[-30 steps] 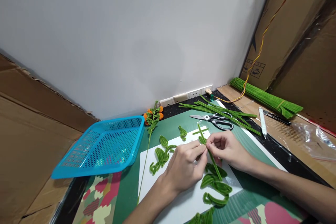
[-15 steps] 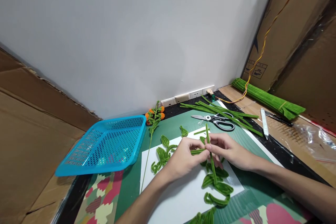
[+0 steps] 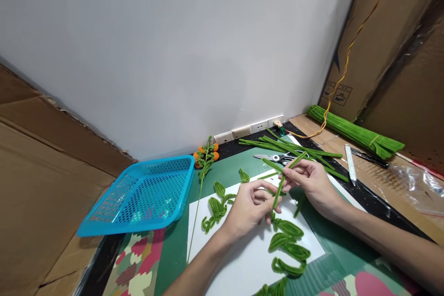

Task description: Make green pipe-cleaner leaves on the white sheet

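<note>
Both hands work a green pipe cleaner (image 3: pixel 281 180) above a white sheet of paper (image 3: pixel 243 259). My right hand (image 3: pixel 312 182) pinches its upper part, where the fuzzy stem bends into a V. My left hand (image 3: pixel 248 208) holds the lower end, fingers curled round it. Several finished green leaf loops (image 3: pixel 289 240) lie on the paper just below my hands, and more leaf loops (image 3: pixel 217 203) lie to the left of my left hand.
A blue plastic basket (image 3: pixel 142 194) stands at the left. An orange-flowered stem (image 3: pixel 204 157) lies beside it. Scissors (image 3: pixel 274 158) and loose green pipe cleaners (image 3: pixel 294 148) lie behind my hands. A bundle of green pipe cleaners (image 3: pixel 354 132) and a white tool (image 3: pixel 350 162) lie at the right.
My right hand has lifted up and to the right with the pipe cleaner. The stem, straight before, is now bent into a V. My left hand stays low on its bottom end.
</note>
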A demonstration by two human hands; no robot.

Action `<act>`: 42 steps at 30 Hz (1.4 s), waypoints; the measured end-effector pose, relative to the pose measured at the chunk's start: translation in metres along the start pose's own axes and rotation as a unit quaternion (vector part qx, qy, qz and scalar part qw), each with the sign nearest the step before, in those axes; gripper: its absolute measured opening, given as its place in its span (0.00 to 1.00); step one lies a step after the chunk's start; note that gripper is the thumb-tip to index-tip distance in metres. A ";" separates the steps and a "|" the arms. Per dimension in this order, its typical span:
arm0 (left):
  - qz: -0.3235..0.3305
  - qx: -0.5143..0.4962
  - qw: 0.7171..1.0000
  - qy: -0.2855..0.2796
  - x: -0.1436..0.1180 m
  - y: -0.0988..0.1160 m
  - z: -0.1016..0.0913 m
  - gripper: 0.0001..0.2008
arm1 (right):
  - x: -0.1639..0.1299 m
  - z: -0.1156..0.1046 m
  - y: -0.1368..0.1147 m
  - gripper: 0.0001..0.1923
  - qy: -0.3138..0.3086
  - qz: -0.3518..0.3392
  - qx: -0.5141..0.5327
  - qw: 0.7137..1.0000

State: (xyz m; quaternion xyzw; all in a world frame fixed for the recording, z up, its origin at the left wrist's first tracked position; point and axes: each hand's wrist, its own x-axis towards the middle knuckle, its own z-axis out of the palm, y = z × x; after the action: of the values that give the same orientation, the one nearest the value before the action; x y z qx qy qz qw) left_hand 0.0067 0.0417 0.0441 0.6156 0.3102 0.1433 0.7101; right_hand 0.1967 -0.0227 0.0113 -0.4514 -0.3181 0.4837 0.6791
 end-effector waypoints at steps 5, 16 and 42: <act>0.025 -0.012 0.999 0.022 -0.001 -0.001 0.002 0.24 | -0.001 0.000 -0.003 0.18 0.030 0.004 0.032 0.999; 0.044 -0.082 0.991 0.091 0.005 -0.011 0.003 0.20 | -0.007 0.007 0.010 0.19 -0.065 0.057 0.006 0.996; 0.106 0.101 0.985 0.094 -0.006 -0.038 0.007 0.14 | 0.022 -0.033 0.013 0.11 -0.068 -0.248 -0.500 0.827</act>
State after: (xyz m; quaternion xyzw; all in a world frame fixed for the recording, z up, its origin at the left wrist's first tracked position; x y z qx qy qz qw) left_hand -0.0001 0.0248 0.0093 0.6972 0.3214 0.2424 0.5932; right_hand 0.2282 -0.0105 -0.0139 -0.6011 -0.6631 0.1031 0.4339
